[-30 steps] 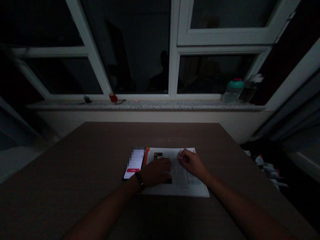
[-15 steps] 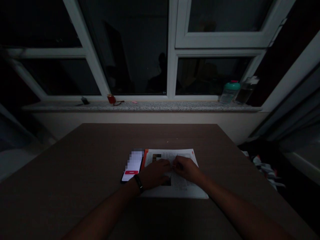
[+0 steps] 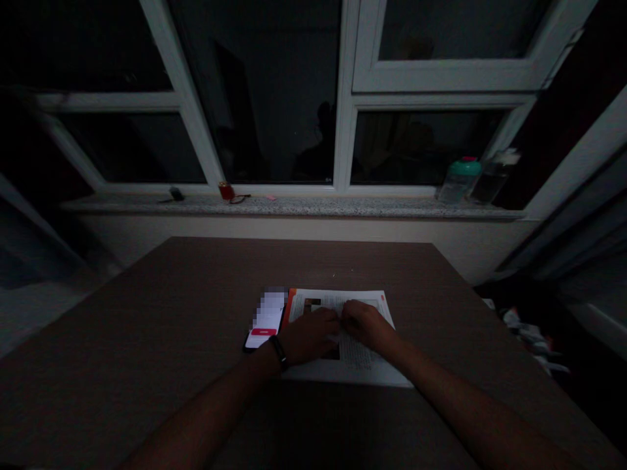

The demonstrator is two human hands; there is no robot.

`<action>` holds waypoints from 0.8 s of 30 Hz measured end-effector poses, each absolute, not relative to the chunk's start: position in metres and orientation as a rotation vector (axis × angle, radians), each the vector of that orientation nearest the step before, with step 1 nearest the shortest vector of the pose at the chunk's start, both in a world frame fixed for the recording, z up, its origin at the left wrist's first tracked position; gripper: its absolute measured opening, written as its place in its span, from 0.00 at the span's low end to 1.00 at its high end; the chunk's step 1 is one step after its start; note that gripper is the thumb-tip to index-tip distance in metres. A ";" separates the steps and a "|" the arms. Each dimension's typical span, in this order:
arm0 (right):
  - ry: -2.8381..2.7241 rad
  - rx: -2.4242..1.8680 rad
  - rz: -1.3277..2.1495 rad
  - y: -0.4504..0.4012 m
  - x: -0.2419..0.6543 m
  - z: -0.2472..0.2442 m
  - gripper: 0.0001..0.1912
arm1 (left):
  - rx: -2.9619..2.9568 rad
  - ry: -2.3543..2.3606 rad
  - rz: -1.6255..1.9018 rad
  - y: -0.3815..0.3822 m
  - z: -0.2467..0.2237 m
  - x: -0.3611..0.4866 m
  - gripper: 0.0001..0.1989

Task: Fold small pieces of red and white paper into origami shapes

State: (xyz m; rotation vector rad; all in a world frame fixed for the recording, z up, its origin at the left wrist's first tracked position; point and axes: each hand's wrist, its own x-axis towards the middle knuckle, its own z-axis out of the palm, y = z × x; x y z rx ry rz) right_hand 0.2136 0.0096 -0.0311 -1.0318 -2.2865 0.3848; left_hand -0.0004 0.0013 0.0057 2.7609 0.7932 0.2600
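Note:
A printed book or magazine (image 3: 360, 374) with text, small pictures and an orange left edge lies flat on the brown table. Over its page my left hand (image 3: 309, 334), with a black band at the wrist, has its fingers bent and drawn together toward the right hand. My right hand (image 3: 368, 323) is closed, its fingertips almost meeting those of the left. Whatever is pinched between them is too small and dark to make out. Just left of the page lies a phone (image 3: 267, 320) with a lit screen and a red button.
Two tiny pale bits lie on the table (image 3: 220, 281) beyond the book. Along the granite windowsill (image 3: 304, 206) stand a small red jar (image 3: 226, 191), a teal-lidded bottle (image 3: 461, 179) and a clear bottle (image 3: 494, 176). Dark windows rise behind.
The whole view has shifted slightly, so everything sits a little farther right. Both hands stay together over the page, with only slight finger movement.

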 end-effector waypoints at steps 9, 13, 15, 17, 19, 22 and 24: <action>-2.041 -1.247 0.347 0.026 0.223 -0.037 0.05 | 2.738 0.789 0.290 0.000 0.005 -0.003 0.16; -1.913 -1.290 0.404 0.023 0.225 -0.035 0.04 | 2.773 0.817 0.253 -0.001 0.005 -0.002 0.21; -1.838 -1.304 0.428 0.022 0.226 -0.033 0.04 | 2.779 0.815 0.240 -0.001 0.005 -0.001 0.20; -1.783 -1.316 0.442 0.021 0.227 -0.032 0.05 | 2.774 0.817 0.240 -0.002 0.005 -0.001 0.20; -1.787 -1.299 0.456 0.020 0.228 -0.032 0.05 | 2.772 0.811 0.245 -0.002 0.005 -0.002 0.21; -1.941 -1.189 0.490 0.017 0.227 -0.034 0.04 | 2.779 0.786 0.275 -0.002 0.005 -0.002 0.21; -2.077 -1.097 0.490 0.015 0.226 -0.036 0.02 | 2.777 0.782 0.280 -0.003 0.006 -0.001 0.21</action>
